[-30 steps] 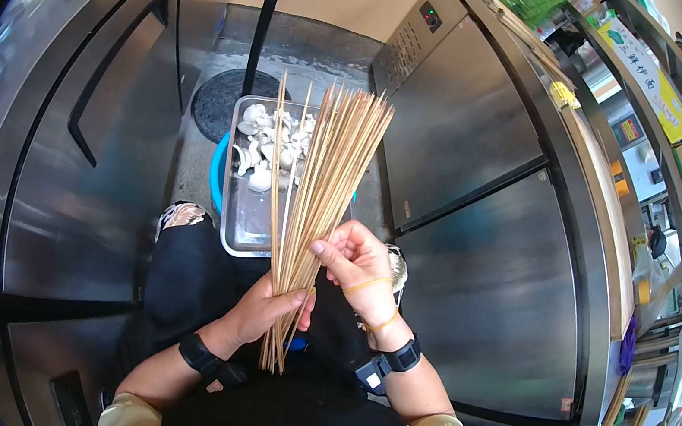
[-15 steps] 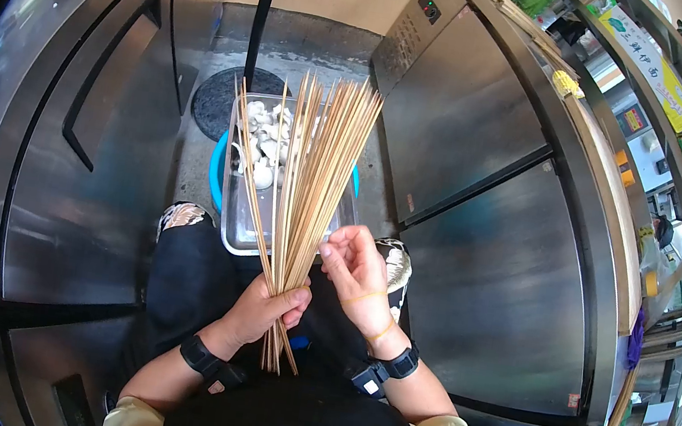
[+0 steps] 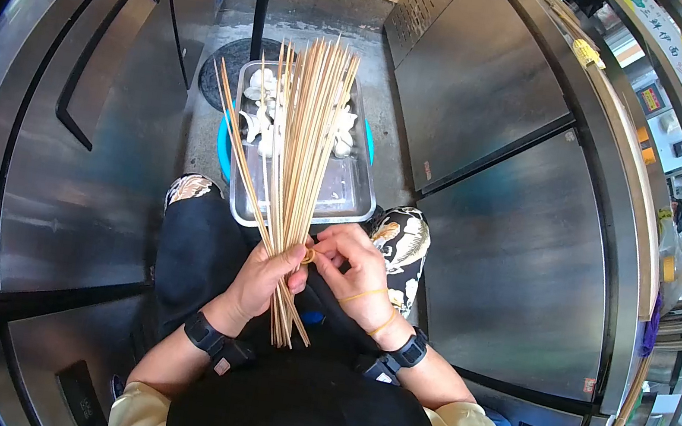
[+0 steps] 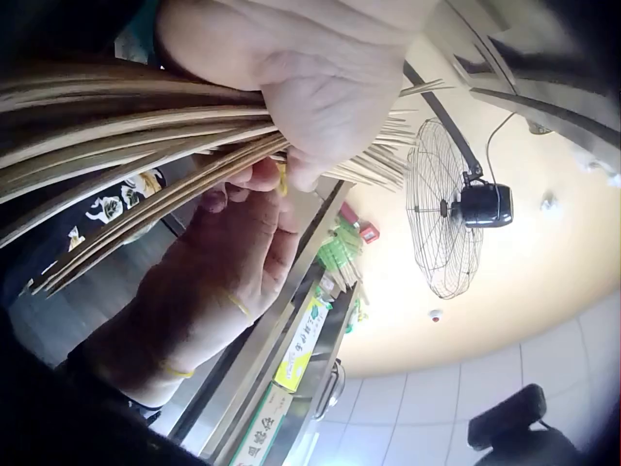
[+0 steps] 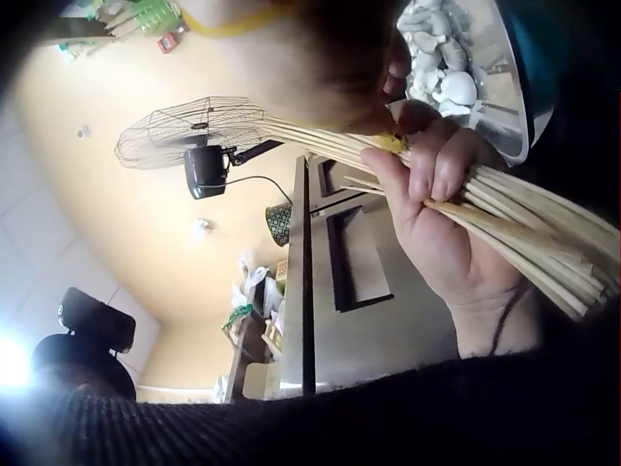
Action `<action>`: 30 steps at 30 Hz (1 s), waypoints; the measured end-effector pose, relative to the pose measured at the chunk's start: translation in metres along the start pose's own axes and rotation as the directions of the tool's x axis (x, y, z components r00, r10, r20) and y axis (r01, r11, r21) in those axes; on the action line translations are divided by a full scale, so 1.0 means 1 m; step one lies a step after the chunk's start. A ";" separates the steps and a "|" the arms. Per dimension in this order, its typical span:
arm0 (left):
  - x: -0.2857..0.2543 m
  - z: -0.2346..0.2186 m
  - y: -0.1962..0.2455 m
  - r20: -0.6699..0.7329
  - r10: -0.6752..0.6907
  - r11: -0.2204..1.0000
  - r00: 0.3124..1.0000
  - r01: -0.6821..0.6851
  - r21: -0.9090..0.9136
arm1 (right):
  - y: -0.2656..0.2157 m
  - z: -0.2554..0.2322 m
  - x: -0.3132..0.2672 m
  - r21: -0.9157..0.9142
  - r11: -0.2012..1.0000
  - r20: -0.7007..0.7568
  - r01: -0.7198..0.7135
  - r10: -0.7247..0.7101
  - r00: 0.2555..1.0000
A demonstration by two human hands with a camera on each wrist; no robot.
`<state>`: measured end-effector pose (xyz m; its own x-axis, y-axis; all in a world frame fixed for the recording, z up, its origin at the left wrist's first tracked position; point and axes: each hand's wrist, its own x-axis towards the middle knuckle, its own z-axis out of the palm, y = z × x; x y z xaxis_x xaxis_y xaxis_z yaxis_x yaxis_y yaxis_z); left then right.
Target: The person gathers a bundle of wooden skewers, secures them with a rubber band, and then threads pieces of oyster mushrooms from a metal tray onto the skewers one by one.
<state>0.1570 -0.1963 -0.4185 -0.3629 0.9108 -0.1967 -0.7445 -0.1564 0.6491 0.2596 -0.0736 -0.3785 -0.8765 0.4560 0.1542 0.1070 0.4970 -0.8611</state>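
Observation:
A bundle of long wooden skewers (image 3: 307, 147) stands up from the left hand (image 3: 264, 279), whose fingers and thumb curl round its lower part. Beside it the right hand (image 3: 354, 276) pinches a yellow rubber band (image 3: 309, 256) against the bundle's right side. Two more thin yellow bands circle the right hand and wrist. In the left wrist view the band (image 4: 282, 179) shows between the two hands. The right wrist view has the left hand (image 5: 451, 228) wrapped round the skewers (image 5: 524, 218), their lower ends fanned out.
Behind the skewers a clear tray (image 3: 344, 187) with white mushrooms (image 3: 343, 139) rests over a blue round container (image 3: 225, 144), between the person's knees. Steel cabinets (image 3: 518, 255) stand on both sides. A wall fan (image 4: 446, 209) hangs above.
The right hand has moved down the bundle to beside the left hand, and a yellow band now shows at its fingertips. Several skewers lean further left. The head view has shifted.

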 end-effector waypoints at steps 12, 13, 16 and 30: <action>0.003 -0.003 -0.004 -0.055 -0.021 1.000 0.998 0.020 -0.013 | 0.005 0.006 -0.001 0.183 0.969 0.090 -0.168 0.153 0.984; 0.003 -0.002 -0.003 -0.070 -0.021 1.000 0.997 0.020 -0.009 | 0.010 0.007 -0.001 0.252 0.953 0.087 -0.170 0.152 0.984; 0.001 0.002 0.000 -0.086 -0.014 1.000 0.996 0.014 -0.001 | 0.018 0.010 -0.002 0.465 0.867 0.090 -0.178 0.154 0.984; 0.002 -0.006 -0.003 -0.105 0.006 1.000 0.994 -0.003 0.025 | 0.019 -0.004 -0.007 0.774 0.563 0.274 -0.290 0.116 0.955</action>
<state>0.1551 -0.1963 -0.4247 -0.4237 0.8649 -0.2690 -0.7293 -0.1497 0.6677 0.2697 -0.0640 -0.3941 -0.9530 0.2907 -0.0850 -0.0485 -0.4235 -0.9046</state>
